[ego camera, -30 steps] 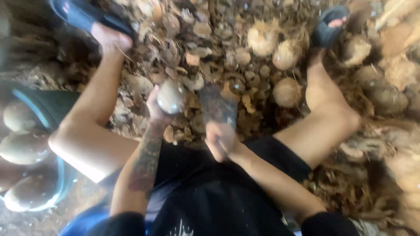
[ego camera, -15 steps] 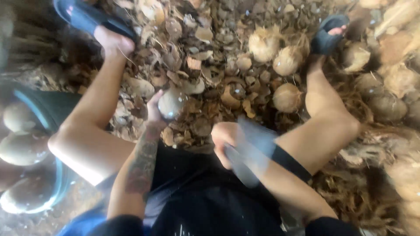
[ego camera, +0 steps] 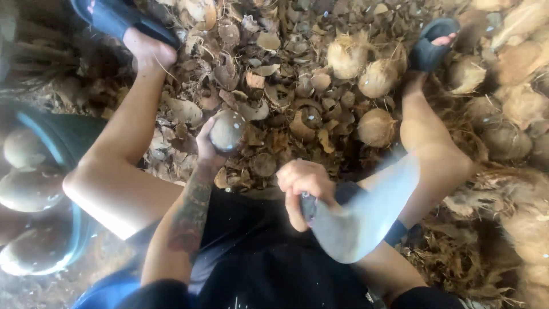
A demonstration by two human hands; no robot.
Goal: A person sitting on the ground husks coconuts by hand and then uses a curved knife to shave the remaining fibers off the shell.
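My left hand [ego camera: 207, 150] cups a peeled coconut [ego camera: 227, 130], fingers wrapped under it, above shell scraps [ego camera: 274, 86]. My right hand [ego camera: 306, 186] is clenched on a blurred cleaver [ego camera: 366, 214], near my lap.

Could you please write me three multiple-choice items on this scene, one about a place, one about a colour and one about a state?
1. Where is the peeled coconut?
A. in the left hand
B. in the tub
C. on the right foot

2. What colour are the sandals?
A. white
B. dark
C. yellow

3. How does the right hand stand?
A. open and empty
B. flat on the ground
C. shut on the knife

Answers: 1 A, its fingers wrap the nut above the husk litter; 2 B, both look dark blue-black; 3 C, the fist grips the handle while the broad blade blurs.
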